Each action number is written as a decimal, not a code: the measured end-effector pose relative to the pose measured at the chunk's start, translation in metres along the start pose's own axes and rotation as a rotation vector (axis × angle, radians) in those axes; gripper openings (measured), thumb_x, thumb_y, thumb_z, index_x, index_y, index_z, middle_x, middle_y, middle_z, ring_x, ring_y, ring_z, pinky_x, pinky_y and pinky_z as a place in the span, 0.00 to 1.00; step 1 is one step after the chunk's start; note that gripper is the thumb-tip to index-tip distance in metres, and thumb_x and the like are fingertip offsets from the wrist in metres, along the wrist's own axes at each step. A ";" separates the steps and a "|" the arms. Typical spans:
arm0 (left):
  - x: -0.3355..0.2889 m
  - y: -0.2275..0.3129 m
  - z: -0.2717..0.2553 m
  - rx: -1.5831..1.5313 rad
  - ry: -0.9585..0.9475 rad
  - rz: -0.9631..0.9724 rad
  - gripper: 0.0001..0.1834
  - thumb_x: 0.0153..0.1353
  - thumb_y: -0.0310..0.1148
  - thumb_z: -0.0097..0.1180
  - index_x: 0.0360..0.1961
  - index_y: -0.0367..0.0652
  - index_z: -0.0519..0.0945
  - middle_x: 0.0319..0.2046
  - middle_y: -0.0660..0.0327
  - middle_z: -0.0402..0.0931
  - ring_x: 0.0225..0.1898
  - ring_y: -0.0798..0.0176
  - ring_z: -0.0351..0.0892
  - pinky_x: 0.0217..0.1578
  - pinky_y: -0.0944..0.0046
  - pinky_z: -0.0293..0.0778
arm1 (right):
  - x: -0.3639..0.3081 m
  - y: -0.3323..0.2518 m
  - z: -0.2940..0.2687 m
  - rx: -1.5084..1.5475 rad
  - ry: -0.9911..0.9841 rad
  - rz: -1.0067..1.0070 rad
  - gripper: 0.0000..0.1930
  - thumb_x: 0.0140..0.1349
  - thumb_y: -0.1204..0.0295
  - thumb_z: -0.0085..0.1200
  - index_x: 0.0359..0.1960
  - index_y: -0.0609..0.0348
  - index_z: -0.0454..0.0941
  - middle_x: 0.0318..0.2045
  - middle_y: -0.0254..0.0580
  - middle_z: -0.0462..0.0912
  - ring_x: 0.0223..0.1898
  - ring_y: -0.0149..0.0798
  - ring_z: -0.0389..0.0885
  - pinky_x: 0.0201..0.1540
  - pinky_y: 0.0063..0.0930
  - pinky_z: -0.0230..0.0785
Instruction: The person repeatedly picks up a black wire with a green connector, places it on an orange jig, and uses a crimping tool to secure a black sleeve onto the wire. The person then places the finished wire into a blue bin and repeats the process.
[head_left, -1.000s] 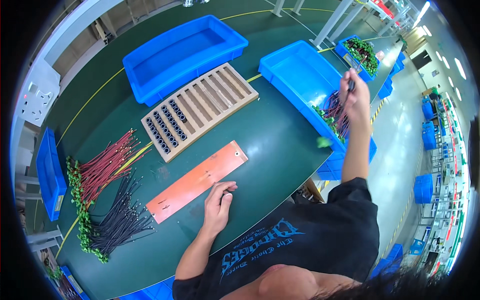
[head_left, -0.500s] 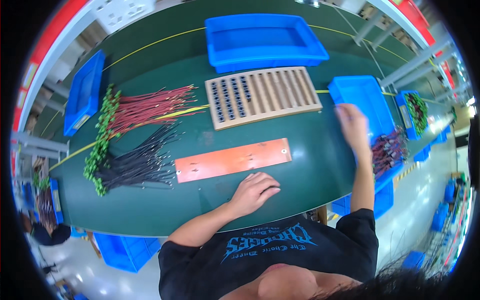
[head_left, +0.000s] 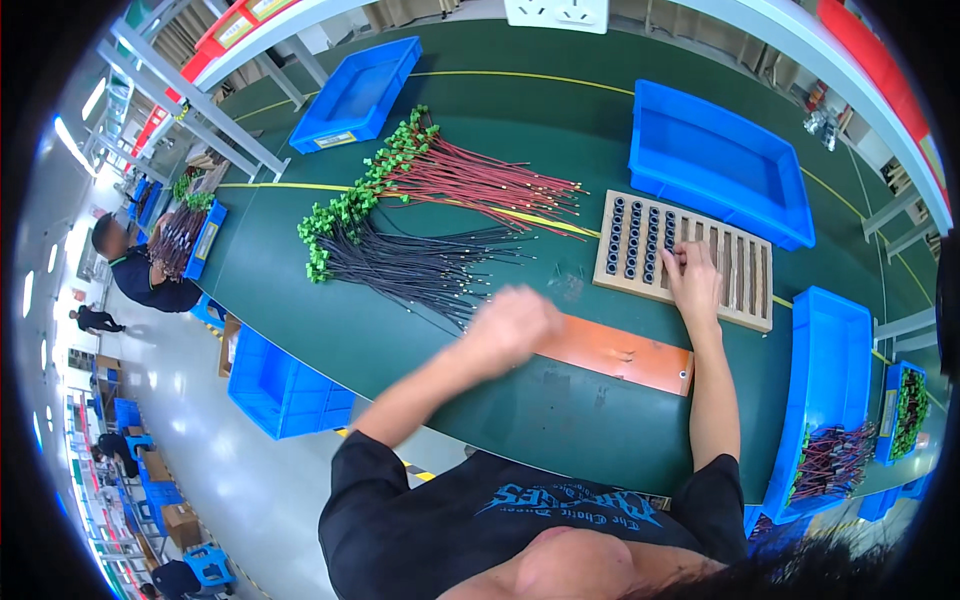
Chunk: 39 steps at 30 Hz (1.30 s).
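Observation:
My right hand [head_left: 692,282] lies on a wooden slotted tray [head_left: 745,275], fingertips touching the slots beside rows of black cylinders [head_left: 632,238]; I see nothing in it. Motion blurs my left hand [head_left: 512,326], which hovers with curled fingers over the left end of an orange plate [head_left: 625,356], near the tips of a bundle of black wires [head_left: 420,266] with green connectors. A bundle of red wires [head_left: 470,185] with green connectors lies behind the black ones.
Blue bins stand behind the tray [head_left: 715,160], at the far left [head_left: 355,95] and at the right [head_left: 830,385], the last holding wires [head_left: 828,462]. Another blue bin [head_left: 285,390] sits below the table's near edge. A person [head_left: 145,270] works at the left.
My right hand came from the blue bin at the right to the wooden tray. My left hand lifted off the orange plate and moved left. My head turned left.

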<state>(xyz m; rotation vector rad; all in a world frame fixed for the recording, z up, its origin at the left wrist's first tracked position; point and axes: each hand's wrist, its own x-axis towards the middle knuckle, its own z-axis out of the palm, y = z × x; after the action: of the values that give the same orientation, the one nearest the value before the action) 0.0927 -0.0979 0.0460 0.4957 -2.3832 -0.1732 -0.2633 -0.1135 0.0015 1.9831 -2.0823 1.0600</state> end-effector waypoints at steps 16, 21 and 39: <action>0.016 -0.181 -0.124 0.270 -0.206 -0.270 0.08 0.59 0.22 0.59 0.40 0.38 0.85 0.40 0.52 0.82 0.40 0.43 0.84 0.45 0.48 0.81 | 0.003 0.011 0.002 0.194 0.102 0.078 0.13 0.71 0.63 0.63 0.42 0.60 0.78 0.38 0.49 0.85 0.36 0.52 0.88 0.37 0.47 0.79; -0.036 -0.160 -0.182 0.239 -0.531 -0.389 0.09 0.56 0.20 0.63 0.39 0.37 0.86 0.41 0.52 0.82 0.44 0.44 0.84 0.47 0.49 0.81 | 0.003 0.011 -0.005 0.241 0.008 0.271 0.15 0.74 0.60 0.60 0.44 0.60 0.77 0.30 0.52 0.88 0.33 0.52 0.89 0.38 0.45 0.77; -0.071 -0.147 -0.179 0.162 -0.195 -0.650 0.06 0.64 0.24 0.63 0.42 0.36 0.84 0.38 0.49 0.82 0.41 0.39 0.83 0.43 0.48 0.78 | 0.004 0.019 -0.001 0.270 -0.002 0.262 0.14 0.75 0.61 0.60 0.46 0.61 0.77 0.32 0.52 0.88 0.33 0.46 0.88 0.36 0.41 0.76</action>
<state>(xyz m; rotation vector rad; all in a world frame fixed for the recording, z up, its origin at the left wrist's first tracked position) 0.3035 -0.2034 0.1010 1.3773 -2.3479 -0.3284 -0.2814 -0.1176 -0.0038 1.8478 -2.3592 1.4554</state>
